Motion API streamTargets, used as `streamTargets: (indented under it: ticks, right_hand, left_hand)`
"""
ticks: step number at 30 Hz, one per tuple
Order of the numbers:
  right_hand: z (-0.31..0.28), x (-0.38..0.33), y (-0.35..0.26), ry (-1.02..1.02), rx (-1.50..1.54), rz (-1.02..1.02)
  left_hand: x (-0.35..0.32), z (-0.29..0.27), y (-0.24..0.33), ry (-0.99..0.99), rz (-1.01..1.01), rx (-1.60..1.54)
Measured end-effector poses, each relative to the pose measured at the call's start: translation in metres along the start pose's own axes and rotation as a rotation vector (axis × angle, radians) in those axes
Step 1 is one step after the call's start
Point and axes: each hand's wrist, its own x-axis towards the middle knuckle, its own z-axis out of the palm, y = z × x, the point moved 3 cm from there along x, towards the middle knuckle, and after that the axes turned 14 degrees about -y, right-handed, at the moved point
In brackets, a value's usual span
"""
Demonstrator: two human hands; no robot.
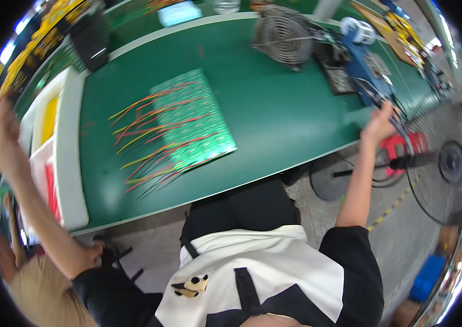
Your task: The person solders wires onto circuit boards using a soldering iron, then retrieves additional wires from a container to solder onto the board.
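Observation:
On the green mat lies a green circuit board panel (201,122), with red, yellow and black wires (141,131) sticking out over its left side. At the right, my right hand (381,124) is closed around a soldering iron (400,126) beside a blue stand (357,68); a dark cable runs down from it. My left hand (4,133) is raised at the far left, beyond the white foam tray (71,147). Its fingers look stretched out, though motion blurs them, and I see nothing held there.
Yellow wires (51,119) and red wires (52,188) lie in the tray. A small fan (284,38) stands at the back, near a white spool (357,30). A larger floor fan (451,162) is at the right. Another person (51,291) sits at lower left.

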Motion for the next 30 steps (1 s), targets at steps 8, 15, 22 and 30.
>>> streamTargets:
  ticks: [8, 15, 22, 30]
  right_hand:
    - [0.023, -0.045, -0.048, -0.072, 0.395, 0.029]
    - [0.086, -0.078, -0.089, -0.351, 0.614, 0.16]
    - [0.159, -0.091, -0.098, -0.614, 0.873, 0.401]
    - [0.225, -0.116, -0.094, -0.821, 0.836, 0.61]
  left_hand:
    - [-0.095, 0.18, 0.028, -0.693, -0.163, -0.093]
    - [-0.072, 0.196, -0.018, -0.597, -0.115, 0.109]
    - [-0.073, 0.2, -0.029, -0.663, -0.156, 0.064]
    - [-0.067, 0.195, -0.049, -0.512, -0.09, 0.061]
